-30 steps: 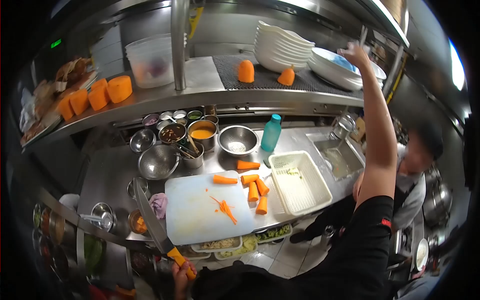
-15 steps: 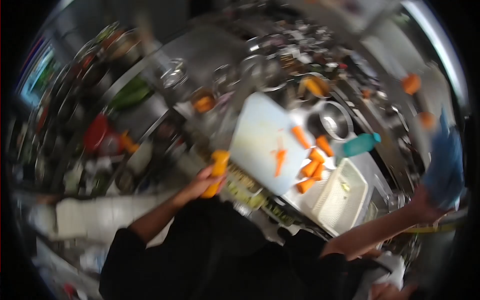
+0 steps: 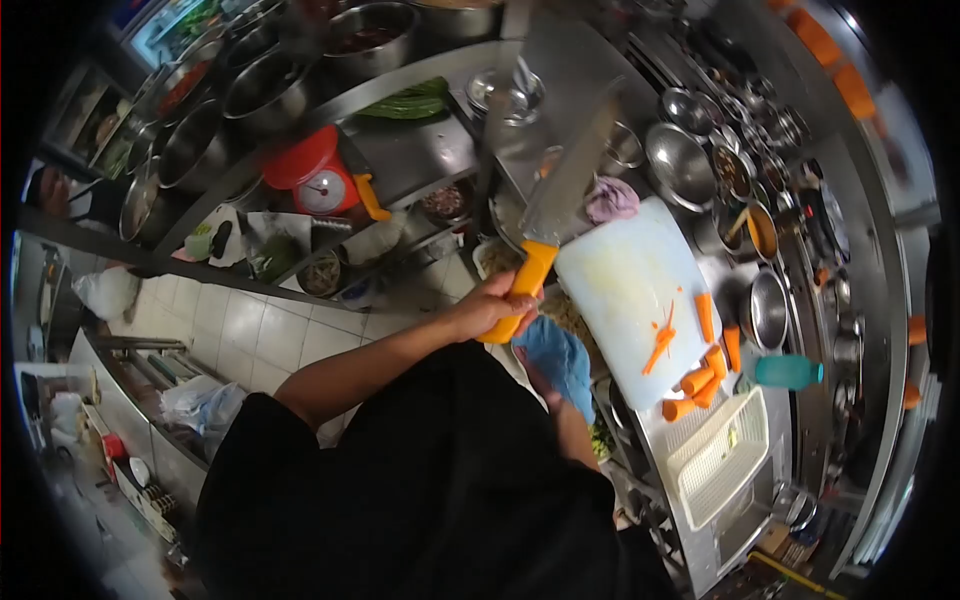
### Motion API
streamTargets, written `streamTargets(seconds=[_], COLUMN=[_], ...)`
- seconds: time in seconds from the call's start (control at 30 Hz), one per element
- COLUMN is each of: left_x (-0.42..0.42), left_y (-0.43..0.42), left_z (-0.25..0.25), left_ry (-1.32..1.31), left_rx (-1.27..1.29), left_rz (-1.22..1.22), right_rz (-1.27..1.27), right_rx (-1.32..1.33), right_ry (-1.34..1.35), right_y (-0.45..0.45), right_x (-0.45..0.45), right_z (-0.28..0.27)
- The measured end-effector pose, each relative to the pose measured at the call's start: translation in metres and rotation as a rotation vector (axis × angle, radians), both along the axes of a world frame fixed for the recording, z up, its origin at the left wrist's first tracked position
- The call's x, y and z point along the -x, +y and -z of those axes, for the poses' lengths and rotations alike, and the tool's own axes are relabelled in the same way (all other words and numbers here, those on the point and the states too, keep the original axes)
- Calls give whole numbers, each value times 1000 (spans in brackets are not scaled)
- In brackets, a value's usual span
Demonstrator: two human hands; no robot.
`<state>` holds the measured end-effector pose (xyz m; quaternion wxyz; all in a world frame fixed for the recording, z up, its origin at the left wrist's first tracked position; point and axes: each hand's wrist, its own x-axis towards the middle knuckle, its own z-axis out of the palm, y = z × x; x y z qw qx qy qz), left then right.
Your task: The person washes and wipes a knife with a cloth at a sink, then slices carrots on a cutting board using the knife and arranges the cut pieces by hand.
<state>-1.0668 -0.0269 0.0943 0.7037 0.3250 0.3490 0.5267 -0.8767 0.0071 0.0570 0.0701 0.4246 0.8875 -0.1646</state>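
Tiled floor (image 3: 255, 325) occupies the left of the kitchen; a red dial scale (image 3: 322, 190) stands beyond it. Centrally, the left hand (image 3: 497, 305) has its fingers closed around the yellow handle of the knife (image 3: 560, 190), blade raised and angled to the right, short of the white cutting board (image 3: 635, 290). Below the handle, a blue cloth (image 3: 556, 362) covers the fingers of the right hand (image 3: 542, 385); how far they are closed cannot be told. Hazard: the cloth hides those fingers, so a dropped or swung blade could cut them. Moisture on the handle could cause a slip. On the steel surface (image 3: 708, 265), carrot pieces (image 3: 705, 378) crowd the board's right edge beside a perforated basket (image 3: 718, 460); a knock could roll them. Markings: scale dial too small to read; no brand is legible.
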Motion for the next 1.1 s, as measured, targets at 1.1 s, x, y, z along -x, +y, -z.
streamTargets(seconds=[1.1], left_x=[-40], left_y=[33], left_z=[-1], left_ry=[948], left_rx=[-392], left_rz=[64], right_rz=[722], right_rx=[577], right_ry=[1567], right_y=[11], right_x=[26], right_z=[-57])
